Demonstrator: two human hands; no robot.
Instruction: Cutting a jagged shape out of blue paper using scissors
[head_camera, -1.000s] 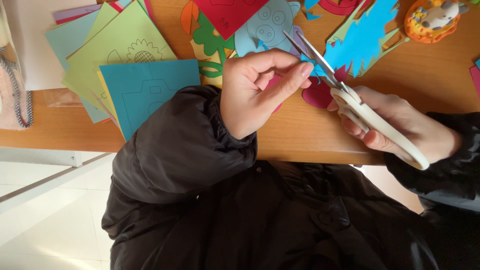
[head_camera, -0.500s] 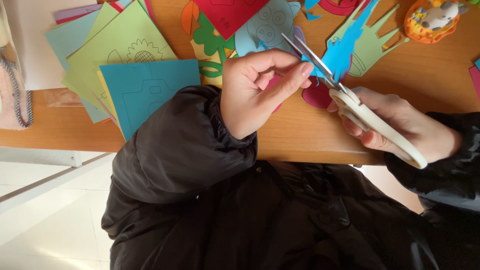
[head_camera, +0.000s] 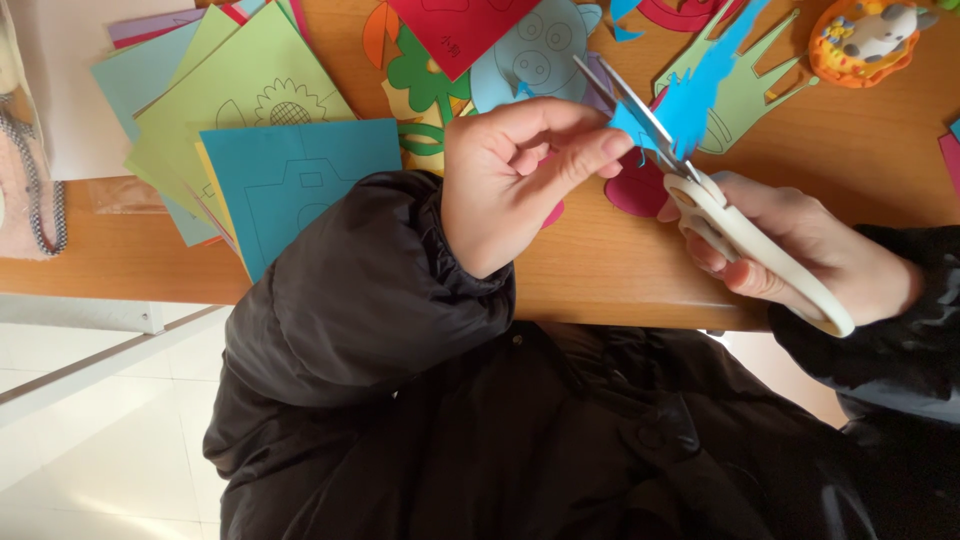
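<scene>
Bright blue paper cut-out (head_camera: 690, 95), jagged along its edges, narrow and slanting up to the right, held in the air above the table between the two hands; lower tip pinched at the left, the rest rising past the scissor blades.

Wooden table (head_camera: 860, 150), warm orange-brown, spread with coloured sheets: a fanned stack of green, teal and yellow card (head_camera: 250, 130) at the left with line drawings printed on it, a red sheet (head_camera: 455, 30) at the top, a pale blue pig face (head_camera: 540, 50) beside it, a green cut shape with long prongs (head_camera: 745, 90) under the blue piece. Small orange toy figure (head_camera: 865, 40) at the top right corner. Pale tiled floor (head_camera: 90, 430) below the table edge. Black padded jacket (head_camera: 480, 420) filling the lower frame.

Left hand (head_camera: 510, 180) curled, thumb and forefinger closed on the lower tip of the blue cut-out. Right hand (head_camera: 800, 250) wrapped through the cream handles of the scissors (head_camera: 720, 205), gripping them; blades parted a little, set against the blue paper.
</scene>
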